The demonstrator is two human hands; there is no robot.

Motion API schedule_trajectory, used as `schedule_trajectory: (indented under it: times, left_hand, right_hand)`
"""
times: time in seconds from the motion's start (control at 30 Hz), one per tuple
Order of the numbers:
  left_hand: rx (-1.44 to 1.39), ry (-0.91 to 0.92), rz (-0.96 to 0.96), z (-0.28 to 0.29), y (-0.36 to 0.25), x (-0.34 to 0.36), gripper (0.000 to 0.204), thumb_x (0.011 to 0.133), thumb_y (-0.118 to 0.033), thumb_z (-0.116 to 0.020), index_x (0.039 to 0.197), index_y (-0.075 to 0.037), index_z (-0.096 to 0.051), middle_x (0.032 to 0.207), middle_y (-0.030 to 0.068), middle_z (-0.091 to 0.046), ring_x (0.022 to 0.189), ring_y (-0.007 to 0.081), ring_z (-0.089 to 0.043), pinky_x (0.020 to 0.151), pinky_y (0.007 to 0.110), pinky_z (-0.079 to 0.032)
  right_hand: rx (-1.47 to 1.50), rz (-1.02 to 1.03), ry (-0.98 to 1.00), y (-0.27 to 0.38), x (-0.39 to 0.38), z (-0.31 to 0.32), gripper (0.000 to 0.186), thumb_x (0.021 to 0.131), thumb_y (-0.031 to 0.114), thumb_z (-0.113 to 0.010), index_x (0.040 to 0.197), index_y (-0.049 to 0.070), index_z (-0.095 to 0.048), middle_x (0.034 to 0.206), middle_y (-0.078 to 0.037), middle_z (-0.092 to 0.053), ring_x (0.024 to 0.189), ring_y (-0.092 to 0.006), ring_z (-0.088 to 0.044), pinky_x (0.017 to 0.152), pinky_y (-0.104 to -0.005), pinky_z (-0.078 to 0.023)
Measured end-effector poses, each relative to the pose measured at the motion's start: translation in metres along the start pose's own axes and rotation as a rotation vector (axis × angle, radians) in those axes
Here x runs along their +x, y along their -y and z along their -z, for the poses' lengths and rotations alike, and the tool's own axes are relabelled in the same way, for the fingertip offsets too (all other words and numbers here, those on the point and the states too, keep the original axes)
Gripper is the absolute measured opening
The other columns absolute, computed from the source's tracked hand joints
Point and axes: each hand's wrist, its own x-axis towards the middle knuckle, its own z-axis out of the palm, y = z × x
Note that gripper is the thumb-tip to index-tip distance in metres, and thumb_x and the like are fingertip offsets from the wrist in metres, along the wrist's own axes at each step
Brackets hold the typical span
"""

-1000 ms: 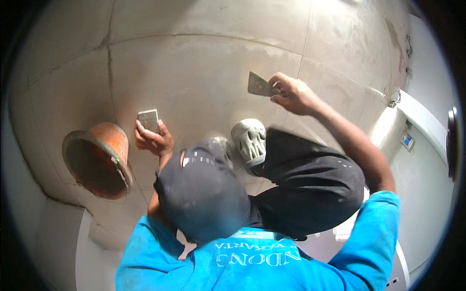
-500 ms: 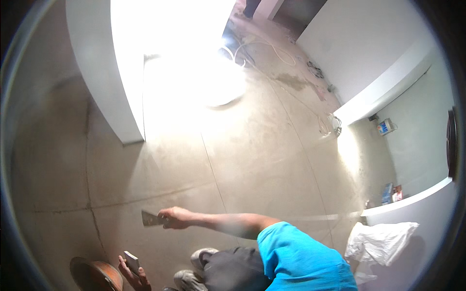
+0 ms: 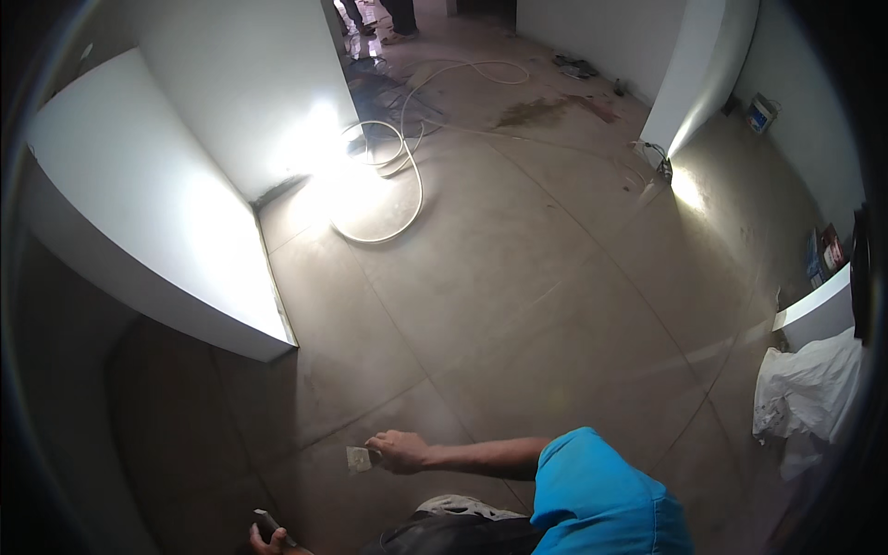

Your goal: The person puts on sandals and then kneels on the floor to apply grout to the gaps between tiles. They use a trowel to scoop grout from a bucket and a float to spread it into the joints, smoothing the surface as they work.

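Observation:
My right hand [image 3: 401,452] is closed around the handle of a putty knife [image 3: 359,460]. Its broad, pale blade points left, held above the tiled floor. At the lower edge, left of that, my left hand [image 3: 268,544] grips a slim, flat grey piece [image 3: 267,524] with a pale end, whose kind I cannot make out. Much of the left hand is cut off by the picture's edge. The right arm comes from a bright blue sleeve [image 3: 606,495], over dark trousers.
A low white wall [image 3: 176,222] juts in at the left beside a glaring light. A pale hose [image 3: 418,199] lies coiled on the floor [image 3: 518,305]. White sacking [image 3: 809,393] hangs at the right. A small tub [image 3: 761,113] stands by the right wall. Other people's legs [image 3: 400,17] show far off.
The view has tilted upward and shifted, so the orange basin near my left hand is out of sight. Both hands still hold their things, and the glare has shrunk.

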Motion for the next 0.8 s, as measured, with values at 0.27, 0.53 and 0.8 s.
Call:
schedule_trajectory:
  times: [0.27, 0.53, 0.8]
  left_hand:
    - [-0.343, 0.049, 0.034, -0.070, -0.073, 0.041, 0.054, 0.092, -0.043, -0.060, 0.129, -0.003, -0.050, 0.087, -0.0010, -0.056, 0.075, 0.0088, -0.051, 0.067, 0.023, -0.041]
    - [-0.462, -0.102, -0.009, -0.075, -0.055, 0.055, 0.053, 0.093, -0.044, -0.059, 0.128, -0.004, -0.051, 0.087, -0.0020, -0.055, 0.074, 0.0083, -0.050, 0.066, 0.023, -0.039]
    - [-0.530, -0.127, -0.017, -0.073, -0.048, 0.053, 0.052, 0.093, -0.045, -0.057, 0.126, -0.004, -0.053, 0.086, -0.0031, -0.054, 0.073, 0.0078, -0.049, 0.065, 0.022, -0.038]
  right_hand:
    - [0.594, 0.072, 0.027, 0.060, 0.060, -0.094, 0.038, 0.088, 0.022, -0.063, 0.121, 0.012, -0.048, 0.110, -0.014, -0.061, 0.103, -0.0325, -0.055, 0.087, -0.0412, -0.046]
    - [0.660, 0.283, 0.209, 0.125, 0.044, -0.007, 0.055, 0.089, 0.021, -0.060, 0.140, 0.012, -0.041, 0.121, -0.011, -0.057, 0.114, -0.0233, -0.053, 0.094, -0.0378, -0.044]
    - [0.718, 0.259, 0.225, 0.160, 0.040, 0.014, 0.048, 0.095, 0.024, -0.061, 0.136, 0.010, -0.041, 0.114, -0.007, -0.059, 0.108, -0.0158, -0.055, 0.091, -0.0351, -0.045]
